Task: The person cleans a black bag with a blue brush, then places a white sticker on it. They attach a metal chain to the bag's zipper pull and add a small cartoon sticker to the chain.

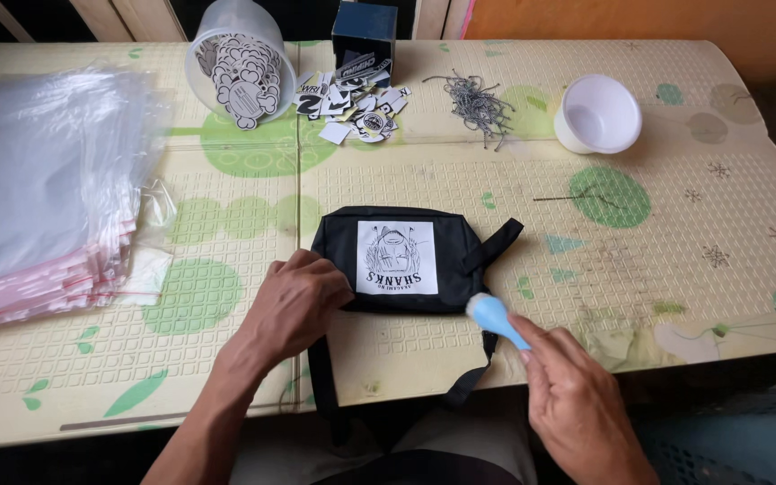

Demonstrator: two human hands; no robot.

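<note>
Left to right, head cam.

Far left, ~9 o'clock: stack of clear plastic bags (42, 171) w/ pink zip edges, flat on the tabletop (675, 269). Not touched.

10–11 o'clock: clear tub (240, 58) tipped on its side, black/white stickers inside. Loose stickers (357, 108) spilled just beside it, dark blue box (364, 34) behind them at 12.

Centre: black pouch (410, 260), flat on the tabletop near the front edge, white printed patch (396, 258) face up, strap trailing off the edge toward me.

My left hand (294, 305): palm down, fingers loosely curled, pressing the pouch's left end at ~9 o'clock of it. Holds nothing, just pins it.

My right hand (577, 400): closed round the handle of a small light-blue tool (493, 317), forefinger laid along it. Rounded head touches the pouch's lower right edge, ~5 o'clock of the patch. Can't tell if brush or roller, too small.

To do this well, imo: keep the left hand flat and firm so the fabric won't creep, work the tool head in short even strokes across the patch, light pressure at patch edges so they don't lift, keep the strap clear of the stroke.

1 o'clock: pile of thin metal pins (478, 103), kind unclear. 2 o'clock: white bowl (596, 114), upright, looks empty. Both well apart from the hands.
</note>
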